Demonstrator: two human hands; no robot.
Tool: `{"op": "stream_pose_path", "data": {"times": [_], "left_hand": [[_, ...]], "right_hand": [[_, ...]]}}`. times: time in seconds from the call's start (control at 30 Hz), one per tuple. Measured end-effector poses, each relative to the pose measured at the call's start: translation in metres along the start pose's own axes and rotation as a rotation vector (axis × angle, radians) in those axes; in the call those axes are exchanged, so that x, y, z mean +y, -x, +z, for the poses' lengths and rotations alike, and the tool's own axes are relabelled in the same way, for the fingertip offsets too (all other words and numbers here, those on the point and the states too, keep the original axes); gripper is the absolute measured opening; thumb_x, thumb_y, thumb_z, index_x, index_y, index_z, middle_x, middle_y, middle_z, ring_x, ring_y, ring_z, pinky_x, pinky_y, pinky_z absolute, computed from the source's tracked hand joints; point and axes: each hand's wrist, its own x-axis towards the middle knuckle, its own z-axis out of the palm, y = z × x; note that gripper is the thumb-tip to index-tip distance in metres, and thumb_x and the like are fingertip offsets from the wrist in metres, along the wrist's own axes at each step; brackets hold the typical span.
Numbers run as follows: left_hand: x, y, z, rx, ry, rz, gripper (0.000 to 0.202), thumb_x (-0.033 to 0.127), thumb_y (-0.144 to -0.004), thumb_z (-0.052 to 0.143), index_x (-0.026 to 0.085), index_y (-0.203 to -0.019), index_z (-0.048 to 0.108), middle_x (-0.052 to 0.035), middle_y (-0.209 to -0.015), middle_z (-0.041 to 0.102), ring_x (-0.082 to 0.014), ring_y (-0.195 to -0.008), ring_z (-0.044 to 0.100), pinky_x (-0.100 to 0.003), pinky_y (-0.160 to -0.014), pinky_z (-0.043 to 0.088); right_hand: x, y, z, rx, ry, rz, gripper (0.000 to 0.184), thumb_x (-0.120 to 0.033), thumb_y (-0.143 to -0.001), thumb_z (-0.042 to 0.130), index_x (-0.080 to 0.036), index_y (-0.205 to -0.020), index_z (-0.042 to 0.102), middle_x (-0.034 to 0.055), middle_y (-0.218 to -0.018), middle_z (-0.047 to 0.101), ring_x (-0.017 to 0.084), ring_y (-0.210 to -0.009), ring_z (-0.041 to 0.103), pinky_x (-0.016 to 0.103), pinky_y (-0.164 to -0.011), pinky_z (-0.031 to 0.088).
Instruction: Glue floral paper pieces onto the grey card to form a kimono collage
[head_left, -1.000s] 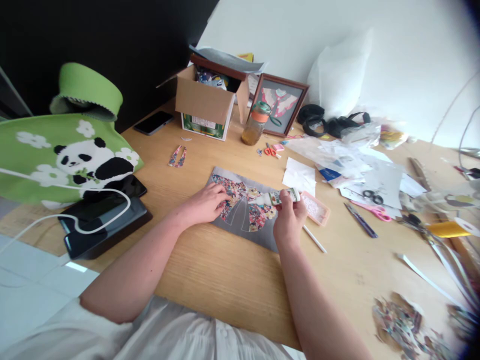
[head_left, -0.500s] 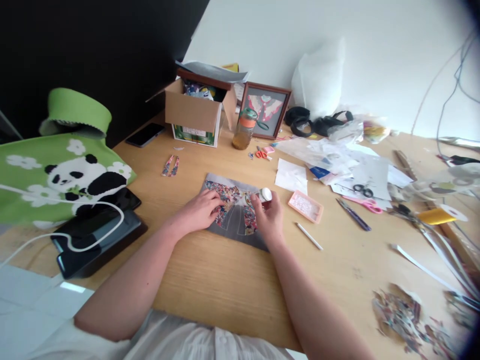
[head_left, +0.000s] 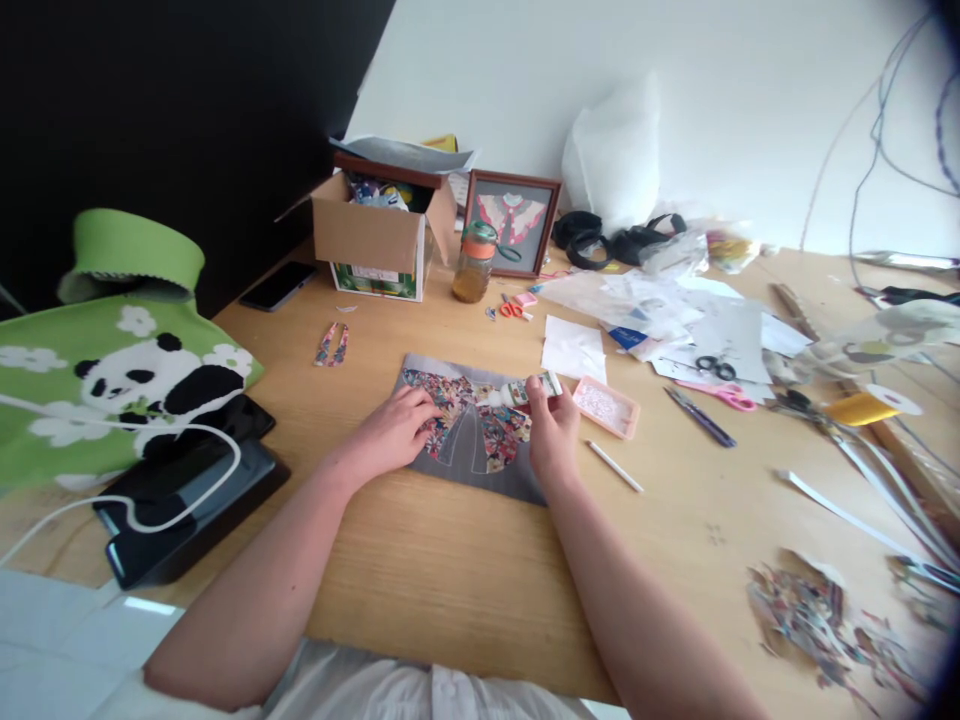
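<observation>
One glue tube (head_left: 527,390), one box (head_left: 367,237), one frame (head_left: 512,221), one bottle (head_left: 473,264).

Likely a home craft desk: scissors (head_left: 512,309), paper scraps (head_left: 806,615) and a frame (head_left: 513,222) crowd the wooden top's far edge.

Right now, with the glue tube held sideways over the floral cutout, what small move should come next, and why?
Probably tilt the tube so its nozzle meets the cutout. The right hand grips the tube sideways with the nozzle over the cutout's middle, and the left hand presses the cutout flat on the grey card, so it looks steadied for glue.
</observation>
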Motion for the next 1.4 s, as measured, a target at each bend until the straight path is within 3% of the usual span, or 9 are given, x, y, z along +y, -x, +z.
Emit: {"op": "stream_pose_path", "data": {"times": [0.3, 0.53, 0.77, 0.97, 1.4], "left_hand": [[-0.002, 0.000, 0.001, 0.004, -0.007, 0.011, 0.028, 0.013, -0.090, 0.055, 0.018, -0.115, 0.068, -0.0082, -0.115, 0.062, -0.0240, -0.113, 0.053, -0.042, -0.105, 0.047], [-0.004, 0.000, 0.000, 0.043, 0.003, -0.005, 0.030, 0.010, -0.088, 0.054, 0.020, -0.112, 0.069, -0.0070, -0.108, 0.063, -0.0232, -0.110, 0.056, -0.040, -0.103, 0.049], [-0.001, 0.000, -0.001, 0.032, -0.009, -0.029, 0.029, 0.009, -0.089, 0.053, 0.015, -0.112, 0.070, -0.0093, -0.107, 0.064, -0.0241, -0.110, 0.056, -0.039, -0.104, 0.047], [0.000, 0.000, -0.001, 0.027, -0.018, -0.037, 0.027, 0.010, -0.090, 0.054, 0.013, -0.110, 0.070, -0.0097, -0.107, 0.064, -0.0239, -0.110, 0.056, -0.038, -0.104, 0.047], [-0.002, 0.000, 0.003, 0.038, -0.014, -0.034, 0.033, 0.013, -0.091, 0.055, 0.013, -0.123, 0.064, -0.0099, -0.112, 0.061, -0.0251, -0.114, 0.053, -0.040, -0.105, 0.045]], "right_hand": [[-0.012, 0.005, 0.002, 0.011, 0.082, -0.104, 0.040, -0.058, -0.083, 0.064, -0.020, -0.080, 0.052, 0.0000, -0.071, 0.059, 0.016, -0.068, 0.056, 0.028, -0.060, 0.043], [-0.016, 0.009, 0.002, -0.012, 0.152, -0.142, 0.039, -0.057, -0.085, 0.062, -0.021, -0.079, 0.051, -0.0020, -0.066, 0.056, 0.014, -0.061, 0.050, 0.026, -0.055, 0.039], [-0.033, -0.003, 0.005, -0.048, 0.215, -0.178, 0.041, -0.060, -0.084, 0.061, -0.021, -0.077, 0.051, -0.0020, -0.063, 0.053, 0.014, -0.057, 0.048, 0.026, -0.052, 0.035], [-0.020, -0.005, 0.012, 0.018, 0.308, -0.256, 0.038, -0.057, -0.088, 0.057, -0.022, -0.078, 0.047, -0.0027, -0.067, 0.053, 0.014, -0.059, 0.048, 0.027, -0.057, 0.036], [-0.001, -0.006, 0.010, -0.041, 0.510, -0.411, 0.036, -0.058, -0.087, 0.056, -0.022, -0.092, 0.049, 0.0022, -0.078, 0.059, 0.019, -0.071, 0.055, 0.032, -0.068, 0.042]]}}
